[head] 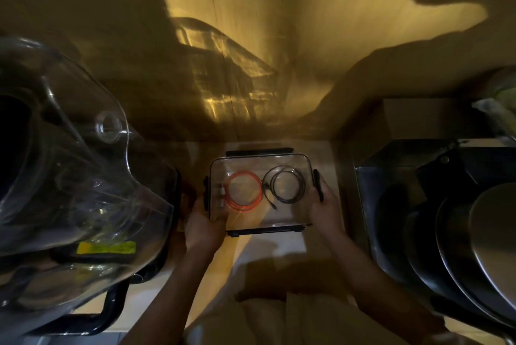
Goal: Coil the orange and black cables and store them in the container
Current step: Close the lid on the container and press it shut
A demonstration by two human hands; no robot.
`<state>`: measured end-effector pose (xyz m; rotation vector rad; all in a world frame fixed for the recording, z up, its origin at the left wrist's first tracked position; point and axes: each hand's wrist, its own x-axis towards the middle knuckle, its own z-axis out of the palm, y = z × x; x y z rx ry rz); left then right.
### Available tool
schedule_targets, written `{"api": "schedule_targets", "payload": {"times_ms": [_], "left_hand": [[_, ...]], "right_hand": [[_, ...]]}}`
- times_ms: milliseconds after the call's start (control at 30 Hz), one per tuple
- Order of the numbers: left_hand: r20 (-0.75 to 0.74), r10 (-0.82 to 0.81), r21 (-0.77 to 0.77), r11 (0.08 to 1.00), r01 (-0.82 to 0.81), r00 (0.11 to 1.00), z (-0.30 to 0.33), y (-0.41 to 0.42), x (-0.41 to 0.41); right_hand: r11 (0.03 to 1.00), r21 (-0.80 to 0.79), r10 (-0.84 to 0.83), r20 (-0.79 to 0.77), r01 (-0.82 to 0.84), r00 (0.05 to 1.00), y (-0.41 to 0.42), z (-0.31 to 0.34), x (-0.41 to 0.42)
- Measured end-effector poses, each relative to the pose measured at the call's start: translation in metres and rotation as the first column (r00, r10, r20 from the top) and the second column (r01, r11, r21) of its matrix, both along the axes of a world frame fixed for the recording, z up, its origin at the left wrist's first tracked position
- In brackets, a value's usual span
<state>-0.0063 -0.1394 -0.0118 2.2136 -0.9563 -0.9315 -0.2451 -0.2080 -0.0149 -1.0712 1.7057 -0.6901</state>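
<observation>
Head view: clear container [261,161] on the counter, lid apparently on. Orange cable [243,191] coiled in its left half, black cable [287,185] coiled in its right half, apart. Left hand [201,223] grips the container's left near corner; right hand [324,207] grips its right side by the black clip [318,185]. Blender jug [69,171] left of container, pans [460,247] right. Step: coiling looks done, closing or stowing underway. Next likely pressing the clips down evenly.
</observation>
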Motion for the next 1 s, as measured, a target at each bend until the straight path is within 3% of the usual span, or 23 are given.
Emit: {"api": "schedule_targets", "payload": {"times_ms": [133, 400, 633, 1000], "left_hand": [[0.08, -0.04, 0.043, 0.998, 0.036, 0.996, -0.007, -0.004, 0.002], [0.062, 0.025, 0.038, 0.999, -0.028, 0.998, -0.005, -0.012, -0.001], [0.036, -0.028, 0.051, 0.998, 0.026, 0.999, -0.01, -0.007, -0.005], [-0.031, 0.001, 0.015, 1.0, 0.0, 1.0, -0.015, -0.02, -0.002]], "right_hand": [[1.0, 0.0, 0.019, -0.022, -0.019, 1.0, -0.003, -0.002, -0.001], [0.999, 0.029, 0.037, -0.025, -0.036, 0.999, 0.0, -0.002, -0.007], [0.996, -0.013, -0.093, -0.05, 0.093, 0.994, 0.017, -0.004, -0.028], [0.977, 0.141, -0.163, 0.022, 0.158, 0.986, 0.015, -0.005, -0.037]]}}
